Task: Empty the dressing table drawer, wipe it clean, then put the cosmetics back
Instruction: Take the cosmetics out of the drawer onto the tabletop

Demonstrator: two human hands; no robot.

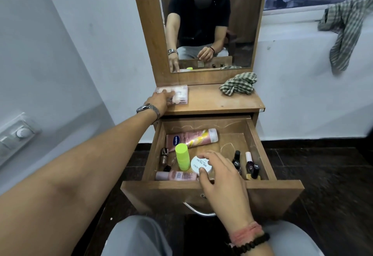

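The right hand (220,177) hovered over the open drawer (260,148), its fingers (203,175) spread loosely around the white round tub (198,164) directly beneath them, not yet gripping. The left hand (161,99) rested flat on the clear palette (177,94) on the desk (222,100), farther away.

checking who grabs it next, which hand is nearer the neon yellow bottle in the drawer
Right. The right hand reaches into the drawer onto the white round tub beside the neon yellow bottle. The left hand rests on the clear case on the tabletop.
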